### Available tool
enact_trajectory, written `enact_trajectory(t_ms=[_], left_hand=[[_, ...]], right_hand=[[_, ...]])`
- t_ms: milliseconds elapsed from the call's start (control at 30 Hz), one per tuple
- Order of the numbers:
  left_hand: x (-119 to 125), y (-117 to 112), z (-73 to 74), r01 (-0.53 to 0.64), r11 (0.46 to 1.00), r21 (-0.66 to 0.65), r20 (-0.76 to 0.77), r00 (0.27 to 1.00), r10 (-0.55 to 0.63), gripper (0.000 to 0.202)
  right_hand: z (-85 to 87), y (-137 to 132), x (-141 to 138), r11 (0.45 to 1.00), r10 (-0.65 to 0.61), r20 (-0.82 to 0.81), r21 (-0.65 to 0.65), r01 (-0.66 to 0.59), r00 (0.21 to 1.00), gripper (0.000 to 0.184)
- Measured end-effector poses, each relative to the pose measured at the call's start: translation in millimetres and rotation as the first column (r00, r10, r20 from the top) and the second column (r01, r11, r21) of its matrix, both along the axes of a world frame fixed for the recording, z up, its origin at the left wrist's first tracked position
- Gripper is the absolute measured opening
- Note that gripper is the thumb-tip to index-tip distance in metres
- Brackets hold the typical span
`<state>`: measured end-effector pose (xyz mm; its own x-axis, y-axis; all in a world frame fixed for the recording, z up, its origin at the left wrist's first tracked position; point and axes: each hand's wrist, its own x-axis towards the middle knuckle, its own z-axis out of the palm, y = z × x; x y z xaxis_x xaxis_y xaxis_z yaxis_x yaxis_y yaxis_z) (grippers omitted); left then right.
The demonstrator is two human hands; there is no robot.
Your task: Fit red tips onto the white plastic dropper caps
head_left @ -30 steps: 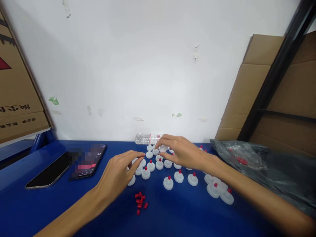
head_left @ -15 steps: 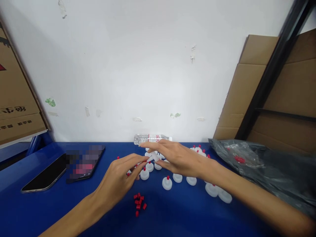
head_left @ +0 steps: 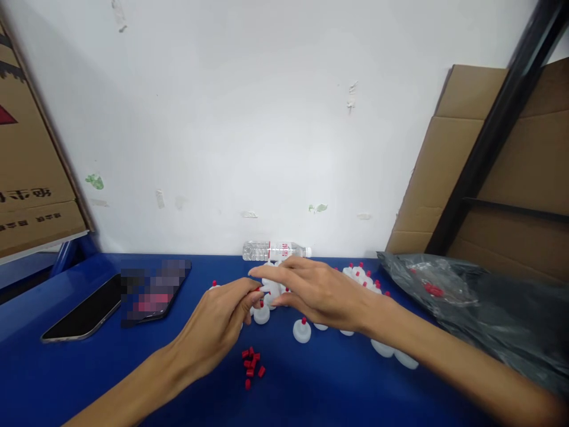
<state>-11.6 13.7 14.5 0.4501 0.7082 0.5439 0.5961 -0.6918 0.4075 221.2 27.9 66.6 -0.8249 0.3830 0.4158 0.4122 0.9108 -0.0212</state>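
Observation:
Over the middle of the blue table, my left hand (head_left: 224, 314) pinches a small red cap (head_left: 258, 289) between thumb and fingertips, mostly hidden by them. My right hand (head_left: 313, 290) grips a white nozzle lid (head_left: 272, 289) between its thumb and curved fingers. The lid lies on its side in the grip, its nozzle directed at the red cap; whether the two are joined I cannot tell. Below and behind my hands stand white lids with red tips, among them one lid (head_left: 301, 331) in front. Several loose red caps (head_left: 253, 365) lie in a small pile nearer to me.
A clear water bottle (head_left: 278, 250) lies along the white wall. Two phones, one a black phone (head_left: 84, 311), rest at the left. A grey plastic bag (head_left: 498, 314) with red bits in clear wrap spreads over the right side. Cardboard (head_left: 438, 160) leans behind it.
The white lid has turned between my hands, and a red cap now shows at my left fingertips. My right hand has shifted slightly. The whole view has moved a little.

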Motion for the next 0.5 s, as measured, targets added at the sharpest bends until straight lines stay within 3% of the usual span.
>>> enact_trajectory(t_ms=[133,267,400,500], left_hand=[[-0.9,-5.2,4.8,0.060,0.995,-0.084,0.039,0.998,-0.057,0.034],[-0.2,-3.5,3.7,0.043,0.996,-0.082,0.023,0.999,-0.041,0.034],[-1.8,-0.1,-0.7,0.044,0.995,0.089,-0.140,0.990,-0.031,0.024],[-3.0,-0.9,3.1,0.097,0.992,0.083,-0.264,0.962,-0.072,0.023]], right_hand=[[1.8,-4.9,-2.9,0.996,0.016,0.044,0.088,-0.019,0.999,0.049],[7.1,-6.9,-2.8,0.997,-0.012,0.068,0.072,0.007,0.998,0.044],[6.5,0.1,2.4,0.994,-0.005,0.157,0.108,-0.012,0.988,0.031],[4.2,13.0,9.9,0.992,-0.062,0.151,0.116,0.045,0.986,0.024]])
